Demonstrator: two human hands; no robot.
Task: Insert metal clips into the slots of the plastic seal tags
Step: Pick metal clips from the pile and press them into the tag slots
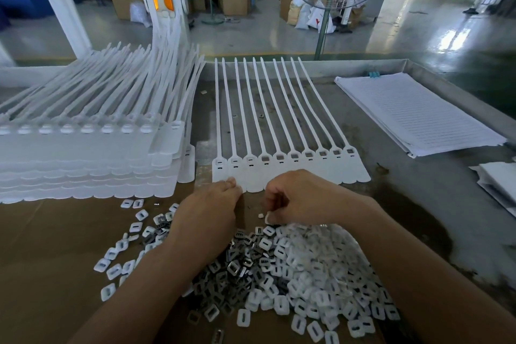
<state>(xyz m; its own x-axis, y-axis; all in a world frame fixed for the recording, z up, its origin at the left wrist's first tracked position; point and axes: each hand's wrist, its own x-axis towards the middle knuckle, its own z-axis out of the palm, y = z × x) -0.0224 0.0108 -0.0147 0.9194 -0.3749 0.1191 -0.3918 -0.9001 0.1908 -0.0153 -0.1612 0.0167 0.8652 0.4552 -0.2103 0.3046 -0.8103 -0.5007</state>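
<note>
A joined strip of white plastic seal tags (290, 165) lies flat on the table, tails pointing away from me. The three leftmost tags have their square slots filled; the others show open square slots. My left hand (208, 212) rests at the strip's near left edge, fingertips touching the tag flaps. My right hand (296, 198) hovers just below the strip with fingers curled, pinching a small white piece. A heap of dark metal clips (234, 268) and white plastic caps (315, 274) lies on brown cardboard under both forearms.
A tall stack of tag strips (92, 153) fills the left side. Lined paper sheets (416, 112) lie at the right, with more sheets (499, 184) at the far right edge. The raised table rim (307, 64) runs along the back. A standing fan (324, 8) is behind it.
</note>
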